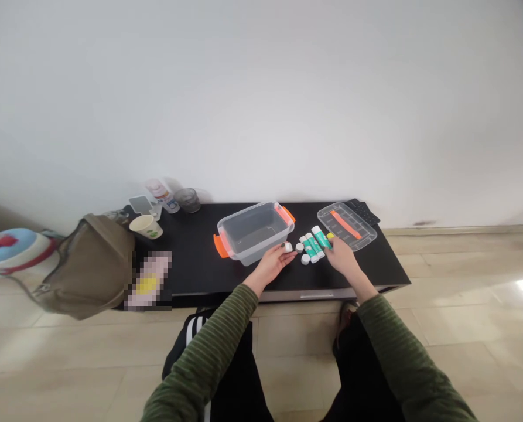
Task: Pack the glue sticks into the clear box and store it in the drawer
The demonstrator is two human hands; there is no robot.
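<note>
My left hand pinches a small white cap in front of the clear plastic box, which has orange latches and stands without its lid. A white-and-teal glue stick is held in my right hand, its white end pointing away from me. More glue sticks of the same look lie side by side just left of it. Two loose white caps, one of them this cap, sit by their ends. Something small and yellow shows beside my right fingers.
The clear lid with its orange handle lies at the right, against a black keyboard-like object. A paper cup, spray bottle and dark glass stand at the back left. A brown bag hangs over the left end.
</note>
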